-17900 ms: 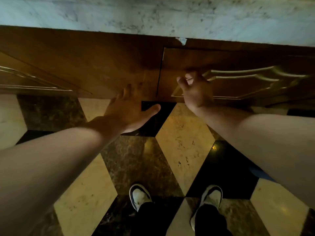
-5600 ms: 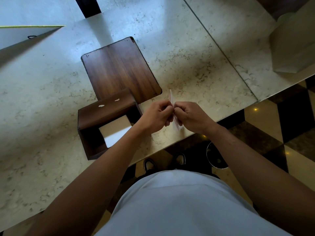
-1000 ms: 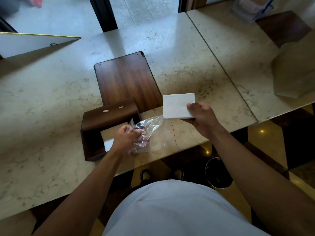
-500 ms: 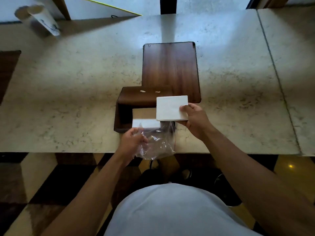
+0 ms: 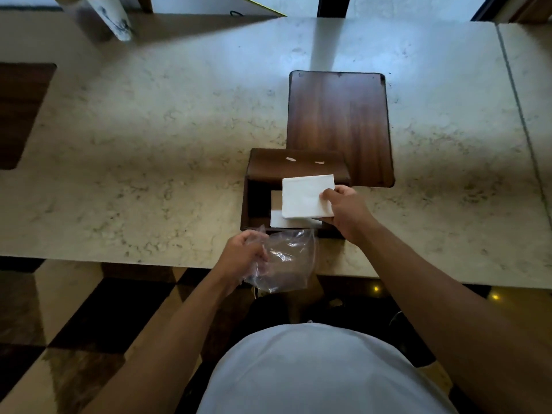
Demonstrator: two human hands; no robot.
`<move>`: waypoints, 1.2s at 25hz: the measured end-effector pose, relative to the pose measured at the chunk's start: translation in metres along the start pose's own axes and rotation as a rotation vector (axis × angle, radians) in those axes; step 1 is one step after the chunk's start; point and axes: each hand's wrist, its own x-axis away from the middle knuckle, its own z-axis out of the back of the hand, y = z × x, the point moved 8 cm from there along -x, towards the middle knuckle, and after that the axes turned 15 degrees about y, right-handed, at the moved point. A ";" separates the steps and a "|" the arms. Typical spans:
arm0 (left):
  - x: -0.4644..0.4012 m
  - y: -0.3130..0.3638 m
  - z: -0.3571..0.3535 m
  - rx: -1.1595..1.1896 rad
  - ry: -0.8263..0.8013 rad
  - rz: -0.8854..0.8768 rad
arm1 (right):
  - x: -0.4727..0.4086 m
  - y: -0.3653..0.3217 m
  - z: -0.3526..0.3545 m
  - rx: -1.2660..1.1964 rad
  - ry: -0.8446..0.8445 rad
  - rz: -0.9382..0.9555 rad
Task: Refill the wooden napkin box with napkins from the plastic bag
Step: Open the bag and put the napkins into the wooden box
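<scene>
Over the open box point(image 5: 294, 171), our right hand point(image 5: 346, 212) pinches the napkins point(image 5: 306, 195). Our left hand point(image 5: 242, 258) grasps the bag point(image 5: 288, 261) at the marble counter's point(image 5: 149, 144) near edge.

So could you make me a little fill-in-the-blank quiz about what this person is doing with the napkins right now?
1. The right hand holds a white stack of ____ over the wooden box.
2. The left hand grips a clear, crumpled plastic ____.
3. The box's flat wooden lid lies on the counter on the box's ____ side from the person.
4. The counter top looks like pale ____.

Missing words: napkins; bag; far; marble
</scene>
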 end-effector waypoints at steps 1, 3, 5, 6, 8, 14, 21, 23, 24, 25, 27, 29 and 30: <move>-0.001 0.000 0.001 -0.018 -0.060 0.001 | 0.001 -0.001 -0.006 0.042 0.022 0.016; -0.005 -0.003 0.004 -0.050 -0.131 0.026 | 0.001 0.003 -0.016 0.079 0.052 0.008; -0.008 -0.006 0.007 -0.086 -0.145 0.028 | -0.001 0.012 -0.022 0.068 0.053 -0.053; -0.008 -0.007 0.008 -0.108 -0.140 0.022 | 0.001 0.016 -0.025 0.063 0.043 -0.084; -0.011 -0.007 0.011 -0.135 -0.114 0.012 | 0.003 0.018 -0.033 0.059 0.019 -0.141; -0.007 -0.016 0.010 -0.094 -0.073 0.087 | 0.007 0.009 -0.048 -0.018 -0.115 -0.233; -0.007 -0.021 0.005 -0.097 -0.041 0.098 | 0.007 0.011 -0.053 -0.005 -0.153 -0.270; -0.006 -0.017 0.006 -0.083 -0.045 0.092 | 0.005 0.014 -0.051 -0.023 -0.136 -0.284; -0.006 -0.015 0.006 -0.082 -0.045 0.091 | 0.003 0.016 -0.049 -0.024 -0.116 -0.289; -0.006 -0.013 0.006 -0.084 -0.047 0.093 | 0.001 0.018 -0.046 -0.012 -0.088 -0.287; -0.006 -0.012 0.005 -0.084 -0.055 0.096 | -0.005 0.018 -0.037 0.116 -0.025 -0.208; -0.007 -0.012 0.003 -0.089 -0.068 0.085 | -0.010 0.011 -0.030 0.372 0.018 -0.042; -0.007 -0.013 0.002 -0.094 -0.076 0.079 | -0.012 0.008 -0.027 0.472 0.037 0.028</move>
